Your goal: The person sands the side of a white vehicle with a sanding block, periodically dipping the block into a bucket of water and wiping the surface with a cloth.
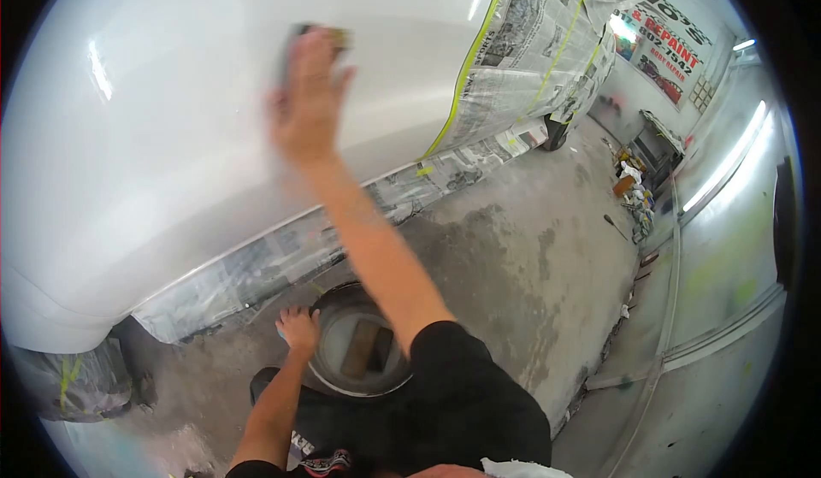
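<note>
Below, my left hand (299, 330) rests on left edge of bucket (368, 392), grip unclear; brown block (359, 350) inside. Right hand (310, 102), blurred, grasps pad (342, 39) against white car (205, 136).

Motion blurs the right hand (310, 106), which hides most of a dark-edged pad (344, 39) beneath it; the pad's shape cannot be told. The right arm and sleeve cover one side of the bucket (335, 318), and the block (360, 350) inside looks indistinct. The white panel (188, 127) runs beyond the frame. Newspaper (510, 38) print is mostly too small to read, and the heap (634, 194) by the wall cannot be made out.
</note>
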`<state>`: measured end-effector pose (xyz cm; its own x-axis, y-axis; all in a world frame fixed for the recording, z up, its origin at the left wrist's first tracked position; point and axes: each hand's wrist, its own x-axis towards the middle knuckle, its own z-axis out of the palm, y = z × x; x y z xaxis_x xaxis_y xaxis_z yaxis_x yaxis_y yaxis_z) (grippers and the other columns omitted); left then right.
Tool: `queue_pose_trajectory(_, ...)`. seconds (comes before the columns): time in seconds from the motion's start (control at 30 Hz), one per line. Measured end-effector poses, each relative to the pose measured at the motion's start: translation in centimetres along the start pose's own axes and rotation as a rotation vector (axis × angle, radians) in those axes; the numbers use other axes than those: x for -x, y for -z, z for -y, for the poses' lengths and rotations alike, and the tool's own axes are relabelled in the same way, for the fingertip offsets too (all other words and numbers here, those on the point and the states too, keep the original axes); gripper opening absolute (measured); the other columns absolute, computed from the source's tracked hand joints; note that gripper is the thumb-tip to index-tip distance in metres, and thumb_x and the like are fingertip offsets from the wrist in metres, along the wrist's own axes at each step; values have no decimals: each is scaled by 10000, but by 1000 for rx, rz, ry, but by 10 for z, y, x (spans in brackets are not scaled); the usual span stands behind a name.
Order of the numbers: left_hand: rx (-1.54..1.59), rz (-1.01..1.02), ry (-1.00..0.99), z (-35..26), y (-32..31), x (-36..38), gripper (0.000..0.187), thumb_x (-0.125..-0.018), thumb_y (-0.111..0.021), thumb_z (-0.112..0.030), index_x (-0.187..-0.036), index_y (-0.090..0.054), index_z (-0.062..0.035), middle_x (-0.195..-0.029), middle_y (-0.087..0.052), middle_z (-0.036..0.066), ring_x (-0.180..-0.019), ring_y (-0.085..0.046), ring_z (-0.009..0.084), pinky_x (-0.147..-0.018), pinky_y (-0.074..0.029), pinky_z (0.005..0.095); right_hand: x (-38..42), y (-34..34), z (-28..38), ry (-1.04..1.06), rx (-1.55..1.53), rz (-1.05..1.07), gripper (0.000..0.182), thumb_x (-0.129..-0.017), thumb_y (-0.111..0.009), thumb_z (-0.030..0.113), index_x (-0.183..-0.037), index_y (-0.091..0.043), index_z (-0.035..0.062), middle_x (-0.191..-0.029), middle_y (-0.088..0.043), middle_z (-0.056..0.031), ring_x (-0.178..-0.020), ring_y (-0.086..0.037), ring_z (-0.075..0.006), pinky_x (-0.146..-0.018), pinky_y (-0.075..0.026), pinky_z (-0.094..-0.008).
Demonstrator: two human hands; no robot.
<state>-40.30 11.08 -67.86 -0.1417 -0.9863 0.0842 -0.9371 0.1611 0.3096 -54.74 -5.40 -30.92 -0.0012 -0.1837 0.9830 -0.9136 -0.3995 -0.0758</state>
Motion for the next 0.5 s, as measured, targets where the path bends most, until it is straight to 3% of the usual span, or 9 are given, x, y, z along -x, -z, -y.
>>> queue_pose_trajectory(0.03,-13,-33,-11,1,-4,-2,355,-921,-630,-406,-1056,-740,-96,-1141,-659,107,-1152,-536,340,-922,-407,539,-13,13,-37,-101,35,-104,724,-1007,-471,278,-1566,-153,-56,-1642,-140,-248,-1533,-107,-388,-1193,-85,-622)
queue_pose_trajectory(0.07,-27,-68,-19,4,-12,-2,345,-909,-641,-409,-1040,-744,-107,-1117,-663,97,-1137,-539,334,-907,-409,533,-32,21,-81,-360,-154,-276,682,-1035,-440,287,-1550,-175,-75,-1632,-157,-260,-1526,-133,-386,-1219,-113,-546)
queue_pose_trajectory(0.1,-42,-102,-21,8,-16,-3,335,-897,-652,-411,-1025,-748,-117,-1094,-667,87,-1123,-543,329,-892,-411,527,-44,25,-148,-639,-577,-406,704,-1044,-425,335,-1575,-134,-25,-1653,-115,-225,-1540,-75,-368,-1215,-80,-567)
queue_pose_trajectory(0.2,-81,-75,-19,6,-15,-2,338,-898,-651,-413,-1028,-748,-116,-1103,-663,98,-1127,-542,333,-878,-416,526,-56,33,-150,-708,-316,-338,716,-1040,-436,321,-1577,-112,-24,-1652,-95,-235,-1538,-73,-382,-1200,-59,-606)
queue_pose_trajectory(0.27,-67,-72,-21,5,-15,0,343,-902,-646,-412,-1026,-746,-109,-1104,-662,104,-1118,-546,336,-876,-416,526,-29,13,-63,-562,-120,-213,708,-1048,-417,318,-1573,-104,-38,-1638,-108,-271,-1534,-107,-373,-1207,-46,-590)
queue_pose_trajectory(0.43,-64,-107,-52,9,-14,0,346,-904,-644,-407,-1026,-745,-99,-1095,-665,115,-1092,-557,340,-872,-416,526,-22,20,-83,-352,-96,-213,687,-1050,-402,301,-1574,-110,-33,-1642,-112,-256,-1536,-105,-369,-1200,-46,-599)
queue_pose_trajectory(0.5,-58,-111,-51,10,-16,-2,346,-903,-644,-408,-1027,-745,-101,-1096,-664,113,-1084,-559,343,-871,-417,526,-55,36,-173,-753,-657,-467,658,-1051,-399,257,-1572,-118,-31,-1657,-87,-222,-1545,-31,-354,-1205,-36,-600)
